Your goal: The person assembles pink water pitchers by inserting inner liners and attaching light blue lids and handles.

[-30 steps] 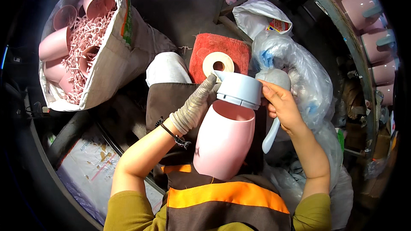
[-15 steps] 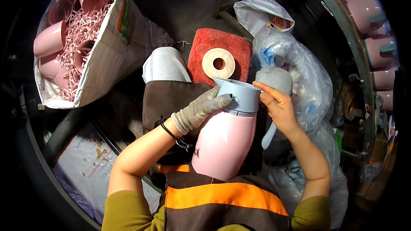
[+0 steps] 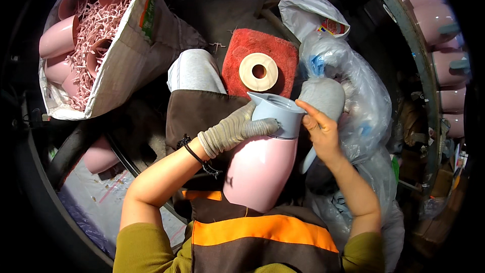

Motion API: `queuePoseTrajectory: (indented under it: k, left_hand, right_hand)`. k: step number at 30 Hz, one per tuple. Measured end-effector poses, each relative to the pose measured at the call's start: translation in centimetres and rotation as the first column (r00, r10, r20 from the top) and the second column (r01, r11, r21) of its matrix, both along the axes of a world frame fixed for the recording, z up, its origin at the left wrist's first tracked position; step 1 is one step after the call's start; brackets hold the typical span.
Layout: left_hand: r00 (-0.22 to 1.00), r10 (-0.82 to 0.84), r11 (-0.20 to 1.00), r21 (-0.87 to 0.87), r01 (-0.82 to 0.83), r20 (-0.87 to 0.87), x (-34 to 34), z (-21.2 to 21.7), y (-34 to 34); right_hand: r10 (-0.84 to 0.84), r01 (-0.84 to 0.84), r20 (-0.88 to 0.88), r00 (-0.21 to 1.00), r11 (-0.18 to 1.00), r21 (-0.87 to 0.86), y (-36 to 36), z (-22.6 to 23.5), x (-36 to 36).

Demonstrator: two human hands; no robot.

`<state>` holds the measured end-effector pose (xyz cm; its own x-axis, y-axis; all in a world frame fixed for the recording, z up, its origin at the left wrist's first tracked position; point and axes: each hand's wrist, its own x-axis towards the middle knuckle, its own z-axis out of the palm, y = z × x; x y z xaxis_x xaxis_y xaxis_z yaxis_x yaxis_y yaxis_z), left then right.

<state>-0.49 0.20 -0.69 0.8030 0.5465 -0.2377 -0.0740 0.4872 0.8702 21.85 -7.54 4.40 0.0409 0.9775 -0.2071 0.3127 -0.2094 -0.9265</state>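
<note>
On my lap a pink jug (image 3: 260,172), probably a vacuum jug, leans with its top away from me. It has a grey-blue collar (image 3: 283,126) with a pointed spout at the left. My left hand (image 3: 240,129), in a grey knit glove, is wrapped round the collar from the left, thumb across its front. At the right, my bare right hand (image 3: 323,131) is closed at the top of the grey-blue handle (image 3: 308,160), with a fingertip against the collar's rim. That hand hides most of the handle.
A pale ring (image 3: 245,75) lies on a red cloth pad (image 3: 235,53) ahead. At the left stands a white woven sack (image 3: 166,45) of pink shells and scraps. Clear plastic bags (image 3: 374,91) lie at the right, beside a rack (image 3: 417,50) of pink jugs. A pink shell (image 3: 100,155) lies lower left.
The jug and both hands have shifted slightly left and toward me. The gap below the collar looks narrower. A pink shell has come into view at the lower left.
</note>
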Motion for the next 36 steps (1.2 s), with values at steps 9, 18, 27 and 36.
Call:
queuePoseTrajectory:
  k: [9,18,27,36]
  left_hand:
    - [0.996,-0.083,0.997,0.004,0.083,-0.036,0.2,2.5,0.0]
    - [0.995,-0.1,0.992,0.072,0.102,-0.029,0.3,2.7,-0.2]
    - [0.979,0.139,0.657,0.753,0.023,-0.151,0.8,2.3,9.1]
    - [0.623,0.485,0.322,0.787,0.526,-0.614,4.6,-2.0,9.3]
  right_hand:
    - [0.506,-0.487,0.145,0.85,0.86,-0.15,3.8,4.6,1.2]
    - [0.585,-0.536,0.099,0.805,0.788,-0.302,4.4,5.7,0.5]
    - [0.482,-0.436,0.129,0.867,0.857,-0.275,3.0,6.7,1.3]
    - [0.147,-0.163,0.305,0.941,0.986,0.026,3.2,11.9,6.7]
